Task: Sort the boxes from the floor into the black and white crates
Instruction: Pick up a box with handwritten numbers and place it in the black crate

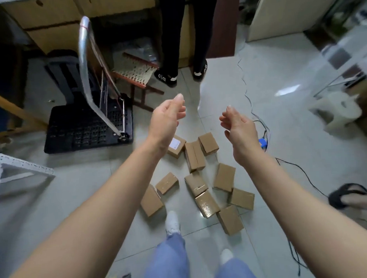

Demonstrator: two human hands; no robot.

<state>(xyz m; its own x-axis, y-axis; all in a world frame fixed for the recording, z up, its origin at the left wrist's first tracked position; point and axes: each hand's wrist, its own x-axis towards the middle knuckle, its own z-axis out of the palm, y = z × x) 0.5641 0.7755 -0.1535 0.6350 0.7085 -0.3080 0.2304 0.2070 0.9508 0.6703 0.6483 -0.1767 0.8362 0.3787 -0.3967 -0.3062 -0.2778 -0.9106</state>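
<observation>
Several small brown cardboard boxes point(194, 157) lie scattered on the tiled floor in front of my feet. One at the top left of the heap carries a white label point(175, 146). My left hand point(167, 116) and my right hand point(238, 126) are both stretched out above the heap, fingers loosely curled, holding nothing. A black perforated crate point(74, 130) sits on the floor to the left, with a metal trolley handle across it. A white crate's rim point(23, 167) shows at the left edge.
A person in black trousers and black slippers point(166, 77) stands beyond the boxes. A wooden stool point(134, 76) is beside the black crate. Cables and a blue plug point(263, 143) run along the right. Another person's sandalled foot point(347, 195) is at the right edge.
</observation>
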